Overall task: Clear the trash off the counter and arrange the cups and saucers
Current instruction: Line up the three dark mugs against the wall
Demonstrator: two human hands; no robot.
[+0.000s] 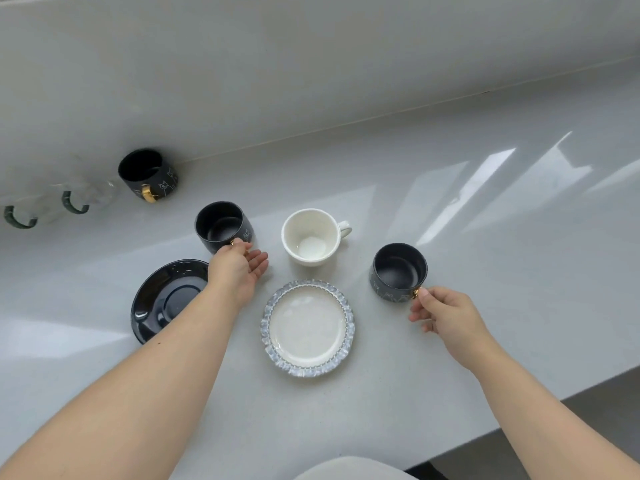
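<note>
Head view, grey counter point(450, 209). Far left: two clear glass mugs point(59, 202), green handles. Upper left: black cup point(149, 174) by wall. Lower left: black saucer point(166, 299). Left hand point(239, 268) pinches gold handle of second black cup point(223, 226), other fingers spread. Centre: white cup point(311, 235), empty; patterned saucer point(307, 328) below it. Right: right hand point(446, 315) pinches handle of third black cup point(398, 271), fingers curled.
</note>
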